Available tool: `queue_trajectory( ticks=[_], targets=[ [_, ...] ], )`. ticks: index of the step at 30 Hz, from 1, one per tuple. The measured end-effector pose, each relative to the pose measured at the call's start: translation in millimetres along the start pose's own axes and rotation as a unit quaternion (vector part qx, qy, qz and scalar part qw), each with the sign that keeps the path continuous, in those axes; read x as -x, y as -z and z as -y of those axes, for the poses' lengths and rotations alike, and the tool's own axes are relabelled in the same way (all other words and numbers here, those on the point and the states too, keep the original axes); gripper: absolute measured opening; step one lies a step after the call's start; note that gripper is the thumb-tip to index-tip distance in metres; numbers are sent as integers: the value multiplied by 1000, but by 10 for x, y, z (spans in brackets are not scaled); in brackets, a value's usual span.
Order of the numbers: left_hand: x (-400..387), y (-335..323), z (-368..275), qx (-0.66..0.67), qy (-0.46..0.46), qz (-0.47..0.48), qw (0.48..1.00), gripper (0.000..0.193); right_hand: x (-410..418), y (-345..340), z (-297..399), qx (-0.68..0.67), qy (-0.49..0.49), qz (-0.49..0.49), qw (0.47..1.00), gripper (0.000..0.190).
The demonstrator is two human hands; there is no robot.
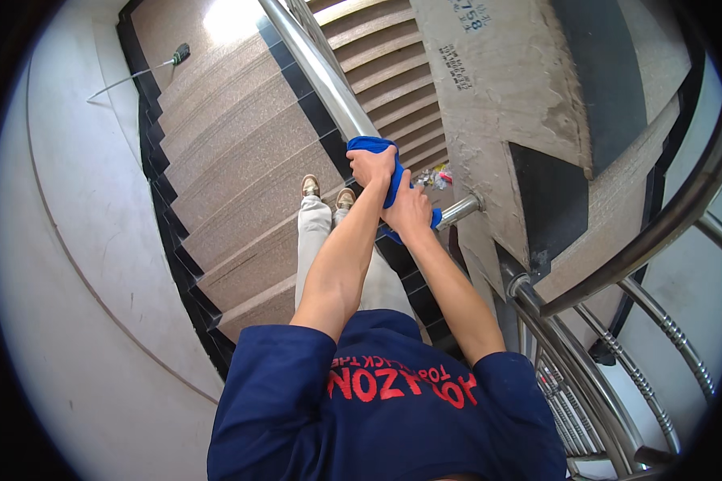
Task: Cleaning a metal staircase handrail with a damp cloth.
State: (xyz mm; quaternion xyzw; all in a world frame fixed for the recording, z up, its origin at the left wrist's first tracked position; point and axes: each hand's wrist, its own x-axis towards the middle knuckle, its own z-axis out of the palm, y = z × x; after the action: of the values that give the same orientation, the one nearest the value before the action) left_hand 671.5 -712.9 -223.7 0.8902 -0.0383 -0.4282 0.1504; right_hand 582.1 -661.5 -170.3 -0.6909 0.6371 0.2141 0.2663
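Note:
A blue cloth [393,193] is wrapped over a shiny metal handrail [331,84] on a staircase. My left hand [371,165] grips the cloth around the rail, at its upper end in view. Just below and to the right, my right hand [410,207] presses on the cloth too, fingers pointing up along it. More of the cloth shows under the right palm, close to a short metal tube [460,211] that joins the rail to the wall. The rail's surface beneath the cloth is hidden.
Speckled stone steps [246,150] with a black border run along the left. A long-handled mop or brush [181,54] lies at the upper left. Small litter [436,176] sits beyond the rail. Another metal railing [638,252] curves at right. The concrete stair underside [505,78] bears stamped writing.

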Motion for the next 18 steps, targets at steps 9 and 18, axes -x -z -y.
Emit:
queue_trajectory(
  ticks=[9,18],
  targets=[
    [-204,-8,-31,5,-17,-10,1000,88,-205,65,227,-14,-13,10,1000,89],
    [-603,25,-214,10,-5,5,1000,89,-619,-22,484,20,-13,3,1000,79]
  ],
)
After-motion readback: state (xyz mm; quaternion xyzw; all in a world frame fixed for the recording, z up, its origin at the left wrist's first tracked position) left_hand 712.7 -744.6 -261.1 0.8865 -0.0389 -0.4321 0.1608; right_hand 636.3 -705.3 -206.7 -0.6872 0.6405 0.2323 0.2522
